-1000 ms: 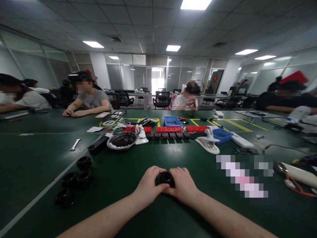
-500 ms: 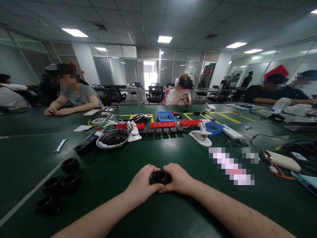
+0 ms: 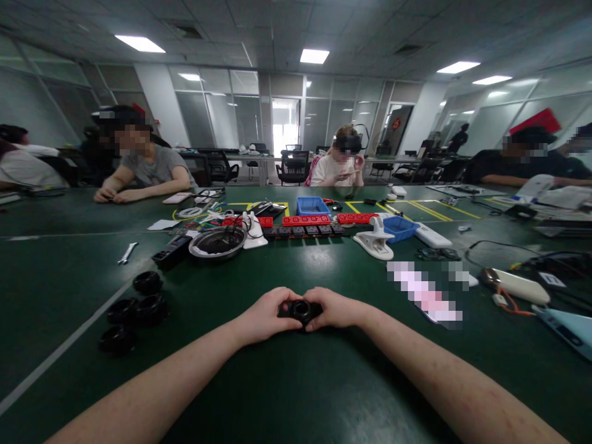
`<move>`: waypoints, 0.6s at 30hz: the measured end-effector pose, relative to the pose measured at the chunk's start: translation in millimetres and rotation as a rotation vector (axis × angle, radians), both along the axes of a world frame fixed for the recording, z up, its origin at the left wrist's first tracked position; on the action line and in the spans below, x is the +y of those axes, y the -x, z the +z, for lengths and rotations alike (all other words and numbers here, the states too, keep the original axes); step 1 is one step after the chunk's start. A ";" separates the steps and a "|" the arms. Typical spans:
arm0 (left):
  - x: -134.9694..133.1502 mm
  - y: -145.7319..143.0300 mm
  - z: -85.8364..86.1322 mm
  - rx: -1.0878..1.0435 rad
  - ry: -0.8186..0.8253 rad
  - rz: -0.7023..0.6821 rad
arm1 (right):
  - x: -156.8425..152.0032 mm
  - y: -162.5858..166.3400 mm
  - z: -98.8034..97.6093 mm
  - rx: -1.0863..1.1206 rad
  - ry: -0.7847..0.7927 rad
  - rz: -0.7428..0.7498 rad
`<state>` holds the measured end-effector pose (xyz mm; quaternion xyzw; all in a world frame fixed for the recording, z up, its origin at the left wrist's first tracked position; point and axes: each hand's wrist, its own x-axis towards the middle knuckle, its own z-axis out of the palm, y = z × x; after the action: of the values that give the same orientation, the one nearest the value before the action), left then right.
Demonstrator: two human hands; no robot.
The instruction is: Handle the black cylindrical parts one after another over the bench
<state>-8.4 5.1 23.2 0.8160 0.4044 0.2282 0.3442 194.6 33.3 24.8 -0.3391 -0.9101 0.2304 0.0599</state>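
Between my two hands, low over the green table (image 3: pixel 287 382), is a black ring-shaped part (image 3: pixel 301 310) with a round hole facing up. The fingers and thumb of my left hand (image 3: pixel 271 316) close around its left side. On its right side, my right hand (image 3: pixel 330 308) grips it with the thumb at the near edge. Fingertips cover parts of its outer rim. Several similar black round parts sit in a group to the left, among them one at the back (image 3: pixel 147 282) and one at the front (image 3: pixel 117 340).
Farther back lie a wrench (image 3: pixel 127 253), a metal bowl (image 3: pixel 203 251) with cables, red socket strips (image 3: pixel 305 220), a white clip stand (image 3: pixel 375 239) and blue trays (image 3: pixel 311 205). At right are a blurred phone-shaped item (image 3: pixel 424 293) and a power bank (image 3: pixel 515 285). Other people sit around the table.
The view has shifted, so the table and my hands appear higher in the picture. Both hands keep their hold on the black part. The person opposite has raised a hand beside the head.
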 end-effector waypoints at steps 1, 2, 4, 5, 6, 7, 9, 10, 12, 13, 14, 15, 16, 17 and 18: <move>-1.4 -1.0 -0.4 0.001 -0.005 0.011 | -1.6 1.2 -1.3 -0.004 -0.001 -0.022; -3.0 -2.3 -0.9 0.004 -0.013 0.027 | -4.0 3.3 -2.9 -0.009 -0.011 -0.053; -7.0 -5.7 -2.2 0.013 -0.038 0.085 | -10.5 9.7 -6.4 -0.021 -0.060 -0.140; -9.0 -7.6 -2.9 0.018 -0.055 0.124 | -14.0 13.3 -8.0 -0.027 -0.099 -0.192; -10.9 -9.4 -3.5 0.024 -0.073 0.166 | -17.3 16.9 -9.3 -0.031 -0.141 -0.241; -12.5 -11.1 -3.9 0.029 -0.089 0.202 | -20.2 19.8 -10.3 -0.034 -0.179 -0.281; -14.0 -13.0 -3.7 0.036 -0.114 0.241 | -23.3 22.8 -11.2 -0.031 -0.231 -0.317; -13.9 -12.9 -3.1 0.038 -0.122 0.239 | -23.4 22.4 -11.0 -0.026 -0.239 -0.311; -11.5 -10.4 -0.9 0.042 -0.126 0.188 | -20.8 17.9 -9.6 -0.012 -0.222 -0.257; -9.7 -8.2 0.4 0.047 -0.121 0.142 | -18.4 14.4 -8.5 -0.005 -0.200 -0.215; -7.6 -5.7 1.7 0.050 -0.113 0.090 | -15.5 10.5 -7.3 0.001 -0.173 -0.169; -5.4 -3.1 2.8 0.052 -0.101 0.039 | -12.5 6.7 -5.9 0.004 -0.144 -0.121; -3.5 -0.7 3.6 0.049 -0.090 -0.005 | -9.5 3.3 -4.7 0.006 -0.116 -0.077; -1.8 1.3 4.1 0.044 -0.080 -0.038 | -6.9 0.7 -3.7 0.007 -0.093 -0.043; -0.7 2.7 4.4 0.036 -0.071 -0.057 | -4.9 -0.9 -2.9 0.008 -0.076 -0.021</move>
<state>-11.1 4.4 27.6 0.8428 0.3790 0.2178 0.3141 195.5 28.4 21.8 -0.3453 -0.9144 0.1962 0.0787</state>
